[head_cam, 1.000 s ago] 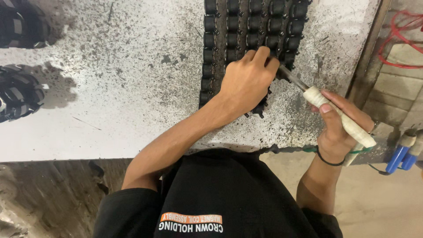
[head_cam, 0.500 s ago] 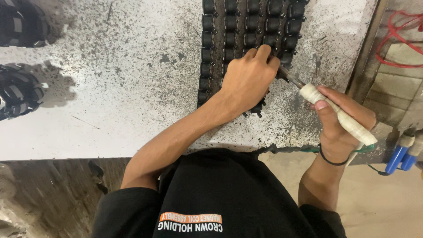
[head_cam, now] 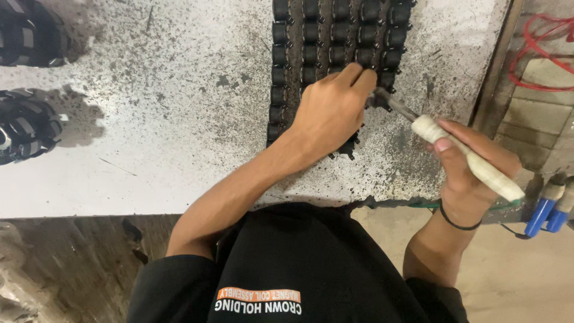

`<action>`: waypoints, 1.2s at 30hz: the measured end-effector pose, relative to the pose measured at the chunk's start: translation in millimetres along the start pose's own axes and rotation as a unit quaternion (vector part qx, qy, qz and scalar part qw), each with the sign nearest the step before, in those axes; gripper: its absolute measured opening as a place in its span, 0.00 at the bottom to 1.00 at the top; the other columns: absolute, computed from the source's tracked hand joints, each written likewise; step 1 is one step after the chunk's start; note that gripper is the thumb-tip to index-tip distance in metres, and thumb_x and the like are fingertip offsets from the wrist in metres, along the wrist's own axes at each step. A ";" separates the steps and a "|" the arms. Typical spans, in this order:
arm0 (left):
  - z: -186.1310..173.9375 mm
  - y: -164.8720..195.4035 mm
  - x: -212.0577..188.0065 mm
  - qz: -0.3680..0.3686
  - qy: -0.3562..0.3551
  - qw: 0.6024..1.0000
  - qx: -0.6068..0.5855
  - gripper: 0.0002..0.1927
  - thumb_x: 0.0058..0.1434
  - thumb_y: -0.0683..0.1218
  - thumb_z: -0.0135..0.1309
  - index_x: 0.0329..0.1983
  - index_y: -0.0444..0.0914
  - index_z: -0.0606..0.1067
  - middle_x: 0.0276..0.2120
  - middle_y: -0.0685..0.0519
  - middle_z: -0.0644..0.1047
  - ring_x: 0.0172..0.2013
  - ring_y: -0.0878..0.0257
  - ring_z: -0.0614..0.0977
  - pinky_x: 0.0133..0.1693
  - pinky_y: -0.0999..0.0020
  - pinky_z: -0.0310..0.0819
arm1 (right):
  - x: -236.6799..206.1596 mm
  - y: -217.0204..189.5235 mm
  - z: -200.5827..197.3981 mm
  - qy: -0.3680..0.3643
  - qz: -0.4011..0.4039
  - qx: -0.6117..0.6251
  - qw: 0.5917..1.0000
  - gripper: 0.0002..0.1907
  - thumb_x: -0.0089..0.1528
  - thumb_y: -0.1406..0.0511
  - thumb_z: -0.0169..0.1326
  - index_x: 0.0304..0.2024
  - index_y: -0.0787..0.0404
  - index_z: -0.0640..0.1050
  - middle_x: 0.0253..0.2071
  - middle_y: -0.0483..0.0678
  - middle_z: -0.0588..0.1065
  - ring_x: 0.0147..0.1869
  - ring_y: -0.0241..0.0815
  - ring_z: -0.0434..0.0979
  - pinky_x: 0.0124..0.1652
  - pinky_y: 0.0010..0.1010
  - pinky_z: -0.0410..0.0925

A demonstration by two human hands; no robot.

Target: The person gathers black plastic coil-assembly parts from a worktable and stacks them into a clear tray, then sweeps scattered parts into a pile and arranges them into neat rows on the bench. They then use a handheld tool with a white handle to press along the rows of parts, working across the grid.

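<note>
Rows of small black parts (head_cam: 335,36), five across, lie on the worktable (head_cam: 149,119); left hand (head_cam: 332,110) presses fingers together onto them. Right hand (head_cam: 472,167) beside them clamps one white-handled tool (head_cam: 466,157).

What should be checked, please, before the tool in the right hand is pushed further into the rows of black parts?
1. Left hand pressing down on the black parts: ok.
2. Right hand wrapped around the white tool handle: ok.
3. Tool tip seated at a part: cannot tell, hidden by the left fingers.
4. Fingers out of the tip's path: not ok, they sit right beside it.
5. Parts lying flat on the table: ok.
</note>
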State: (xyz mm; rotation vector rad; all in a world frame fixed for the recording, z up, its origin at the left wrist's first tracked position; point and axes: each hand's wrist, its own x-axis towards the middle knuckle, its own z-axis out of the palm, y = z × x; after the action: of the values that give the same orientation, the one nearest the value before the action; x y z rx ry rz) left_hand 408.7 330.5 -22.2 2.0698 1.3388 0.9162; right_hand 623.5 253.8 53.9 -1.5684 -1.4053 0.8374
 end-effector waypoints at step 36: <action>13.0 8.0 -20.5 0.013 -0.061 0.998 0.032 0.13 0.44 0.36 0.59 0.35 0.33 0.77 0.39 0.45 0.73 0.41 0.51 0.81 0.31 0.60 0.80 | -13.6 -4.7 2.1 -0.052 -0.078 -0.114 0.989 0.15 0.67 0.65 0.62 0.50 0.73 0.81 0.39 0.60 0.80 0.40 0.43 0.82 0.41 0.23 0.72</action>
State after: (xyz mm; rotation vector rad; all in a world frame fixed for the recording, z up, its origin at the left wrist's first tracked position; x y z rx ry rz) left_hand 417.3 307.9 -30.3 2.1590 1.2975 0.7538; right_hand 617.6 240.7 56.5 -1.5764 -1.7260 0.6917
